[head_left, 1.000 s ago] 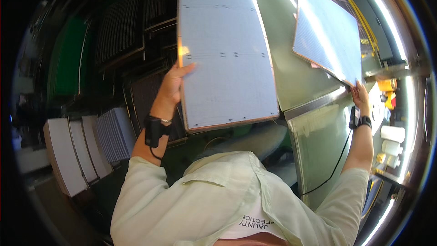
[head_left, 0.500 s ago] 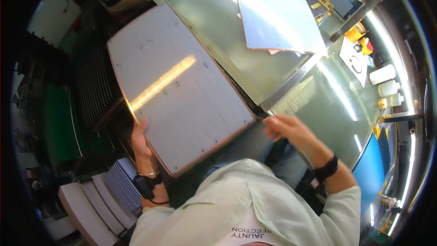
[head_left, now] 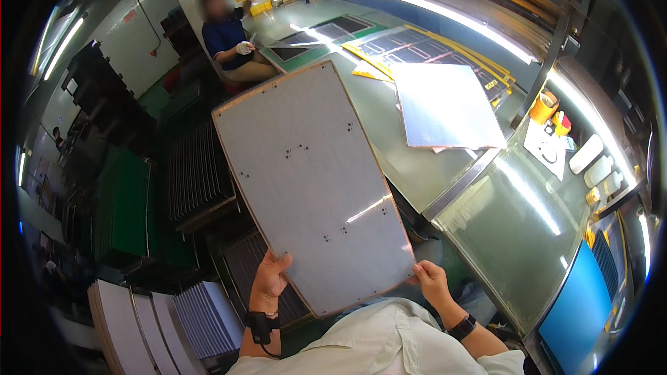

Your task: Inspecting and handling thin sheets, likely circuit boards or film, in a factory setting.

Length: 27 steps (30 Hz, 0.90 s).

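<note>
Both forearms rise from the lower edge, bent up at the elbow. The left hand [head_left: 269,279] grips the lower left edge of a large grey panel [head_left: 313,180], fingers curled over the rim and thumb on the face. A dark band with a cord sits on that wrist. The right hand [head_left: 431,281] closes on the panel's lower right corner, fingers wrapped round the edge, with a black watch [head_left: 461,327] on its wrist. Each hand is shut firmly on the panel.

The panel is held up in the air in front of the person, tilted, its long side running from the lower right up toward the upper left. Its face is pale and dotted with small dark holes, and a thin copper-coloured line runs along its rim.

To the right lies a green worktable [head_left: 389,160], and a second grey sheet [head_left: 445,105] rests flat on it, well apart from the held panel. Bare tabletop shows between the two. To the left and below, dark racks [head_left: 198,177] of upright sheets stand close under the panel's left edge, and pale stacked boards [head_left: 160,319] lean near the left elbow. A seated co-worker [head_left: 233,38] is busy at the far end of the table.
</note>
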{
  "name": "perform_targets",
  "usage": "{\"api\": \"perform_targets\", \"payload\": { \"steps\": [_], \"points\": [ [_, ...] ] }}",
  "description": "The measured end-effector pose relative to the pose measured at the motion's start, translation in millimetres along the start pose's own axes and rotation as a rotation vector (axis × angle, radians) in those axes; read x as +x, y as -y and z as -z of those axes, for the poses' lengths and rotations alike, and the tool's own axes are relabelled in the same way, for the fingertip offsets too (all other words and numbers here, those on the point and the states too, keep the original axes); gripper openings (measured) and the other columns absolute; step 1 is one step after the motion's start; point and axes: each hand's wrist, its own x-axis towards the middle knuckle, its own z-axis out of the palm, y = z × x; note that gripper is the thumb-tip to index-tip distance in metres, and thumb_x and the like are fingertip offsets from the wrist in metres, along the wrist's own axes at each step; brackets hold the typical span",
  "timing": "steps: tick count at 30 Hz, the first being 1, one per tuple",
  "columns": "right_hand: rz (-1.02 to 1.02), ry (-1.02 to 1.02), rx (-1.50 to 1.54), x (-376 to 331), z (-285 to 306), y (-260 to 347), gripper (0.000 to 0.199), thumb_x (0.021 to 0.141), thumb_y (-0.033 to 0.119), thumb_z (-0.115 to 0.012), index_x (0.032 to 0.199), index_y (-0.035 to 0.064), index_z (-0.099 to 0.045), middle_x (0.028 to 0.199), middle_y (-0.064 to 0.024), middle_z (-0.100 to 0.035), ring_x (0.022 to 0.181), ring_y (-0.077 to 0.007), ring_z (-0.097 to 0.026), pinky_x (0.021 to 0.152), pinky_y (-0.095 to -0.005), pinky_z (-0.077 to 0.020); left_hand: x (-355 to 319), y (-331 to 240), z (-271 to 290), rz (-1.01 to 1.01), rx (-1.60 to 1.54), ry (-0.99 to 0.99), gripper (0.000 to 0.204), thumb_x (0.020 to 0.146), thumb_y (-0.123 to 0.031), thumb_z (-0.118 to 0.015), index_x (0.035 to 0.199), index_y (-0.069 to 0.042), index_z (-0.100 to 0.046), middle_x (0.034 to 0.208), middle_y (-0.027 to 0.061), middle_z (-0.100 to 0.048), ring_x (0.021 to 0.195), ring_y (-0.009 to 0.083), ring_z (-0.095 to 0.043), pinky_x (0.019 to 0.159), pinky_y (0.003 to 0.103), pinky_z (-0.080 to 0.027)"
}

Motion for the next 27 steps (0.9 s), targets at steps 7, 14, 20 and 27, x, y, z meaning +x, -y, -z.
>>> {"api": "perform_targets", "payload": {
  "steps": [7,14,20,27],
  "points": [
    [0.022,0.083,0.021,4,2,0,0.018,0.091,0.016,-0.059,0.083,-0.0002,-0.063,0.069,-0.0039,-0.062,0.066,-0.0106,-0.061,0.063,-0.0251,-0.0493,15,1,-5,-0.111,0.040,-0.226,0.036,0.090,-0.022,-0.060,0.121,-0.004,-0.053,0.116,0.0045,-0.059,0.107,0.0183,-0.056,0.092,0.034,-0.044],
    [0.396,0.150,-0.199,44,24,118,0.036,0.091,0.020,-0.058,0.123,0.0052,-0.052,0.086,-0.0088,-0.066,0.077,-0.0157,-0.063,0.072,-0.0301,-0.0506,24,-49,11,-0.403,0.274,-0.115,0.023,0.087,-0.018,-0.065,0.100,0.001,-0.063,0.088,0.0016,-0.063,0.078,0.0112,-0.056,0.072,0.028,-0.044],
    [0.473,0.544,0.340,76,16,262,0.056,0.100,0.038,-0.037,0.147,0.0132,-0.018,0.107,-0.0167,-0.062,0.085,-0.0171,-0.060,0.076,-0.0296,-0.0491,22,-111,-28,-0.651,0.769,0.117,0.013,0.089,-0.012,-0.060,0.090,0.000,-0.062,0.073,-0.0039,-0.053,0.065,0.0062,-0.046,0.058,0.024,-0.035],
    [1.053,0.195,-0.416,88,15,269,0.022,0.081,0.024,-0.071,0.098,0.0112,-0.070,0.085,-0.0036,-0.059,0.076,-0.0161,-0.054,0.071,-0.0305,-0.0456,49,-128,-53,-0.594,0.612,0.330,0.013,0.090,-0.011,-0.058,0.093,0.002,-0.061,0.072,-0.0022,-0.055,0.062,0.0076,-0.049,0.057,0.024,-0.039]
  ]
}}
